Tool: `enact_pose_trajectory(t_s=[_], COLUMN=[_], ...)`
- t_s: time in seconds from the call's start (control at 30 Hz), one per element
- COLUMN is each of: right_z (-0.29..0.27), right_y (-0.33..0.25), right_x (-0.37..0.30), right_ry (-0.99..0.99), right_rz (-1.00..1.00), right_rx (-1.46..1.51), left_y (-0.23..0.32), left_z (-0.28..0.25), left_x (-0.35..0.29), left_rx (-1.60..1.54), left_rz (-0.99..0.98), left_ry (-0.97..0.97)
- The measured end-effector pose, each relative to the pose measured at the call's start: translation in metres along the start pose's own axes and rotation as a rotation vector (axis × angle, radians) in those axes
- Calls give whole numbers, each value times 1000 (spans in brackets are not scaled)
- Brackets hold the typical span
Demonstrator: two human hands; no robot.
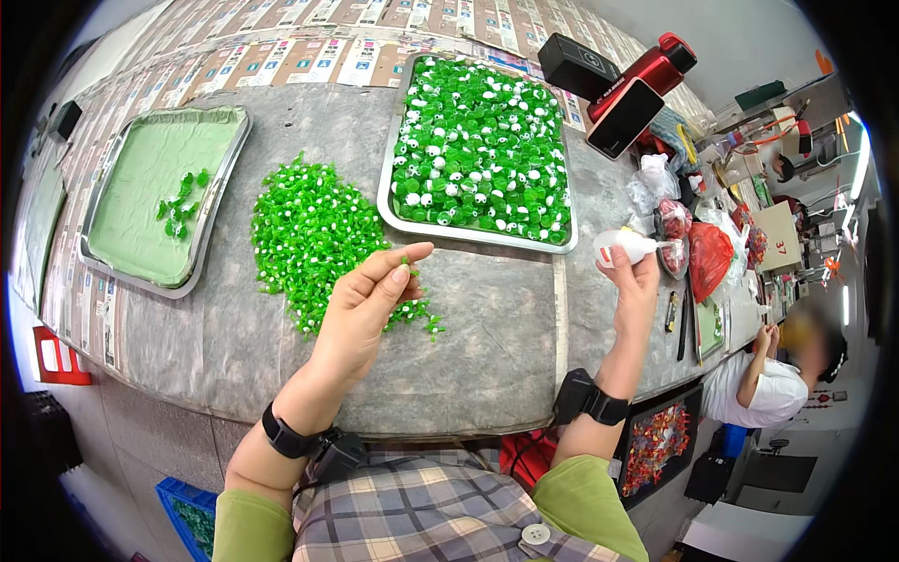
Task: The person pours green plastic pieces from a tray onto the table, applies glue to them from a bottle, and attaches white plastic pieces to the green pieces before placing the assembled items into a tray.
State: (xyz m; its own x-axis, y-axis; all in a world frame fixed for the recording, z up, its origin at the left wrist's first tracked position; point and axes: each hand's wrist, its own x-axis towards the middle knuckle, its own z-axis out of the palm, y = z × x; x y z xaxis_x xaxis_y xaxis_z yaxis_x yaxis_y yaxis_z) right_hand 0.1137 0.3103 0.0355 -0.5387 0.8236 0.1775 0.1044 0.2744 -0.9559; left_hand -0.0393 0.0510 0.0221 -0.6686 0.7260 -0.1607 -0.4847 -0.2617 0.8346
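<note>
My left hand (pixel 363 298) is above the grey tabletop, at the right edge of a pile of small green plastic pieces with white spots (pixel 314 229). Its thumb and forefinger pinch a small green plastic piece (pixel 410 268), mostly covered by the fingers. In my right hand (pixel 633 286) is a white squeeze bottle (pixel 622 247), tipped on its side, its thin nozzle pointing right. Beyond my hands lies a metal tray (pixel 468 238) filled with round green and white pieces with black dots. Another metal tray (pixel 140 201), lined in pale green, holds several green pieces at the left.
A dark phone (pixel 626 118) leans by a red bottle (pixel 646 75) and a black box (pixel 576 66) at the back right. Plastic bags, one red (pixel 710 258), lie along the right side, near a cutter knife (pixel 671 312). Another person (pixel 763 379) sits at the far right.
</note>
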Motion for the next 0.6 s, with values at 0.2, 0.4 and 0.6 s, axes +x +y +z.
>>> enact_pose_trajectory(t_s=[0.2, 0.4, 0.6], right_z=[52, 76, 89], right_y=[-70, -81, -81], right_x=[-27, -44, -55], right_ry=[-178, -36, 45], right_rz=[-162, -355, -446], right_rx=[250, 307, 368], left_y=[0, 3, 3], left_z=[-1, -1, -6], left_x=[-1, 0, 0], left_rx=[24, -179, -337], left_rz=[28, -62, -114], left_ry=[-24, -49, -96])
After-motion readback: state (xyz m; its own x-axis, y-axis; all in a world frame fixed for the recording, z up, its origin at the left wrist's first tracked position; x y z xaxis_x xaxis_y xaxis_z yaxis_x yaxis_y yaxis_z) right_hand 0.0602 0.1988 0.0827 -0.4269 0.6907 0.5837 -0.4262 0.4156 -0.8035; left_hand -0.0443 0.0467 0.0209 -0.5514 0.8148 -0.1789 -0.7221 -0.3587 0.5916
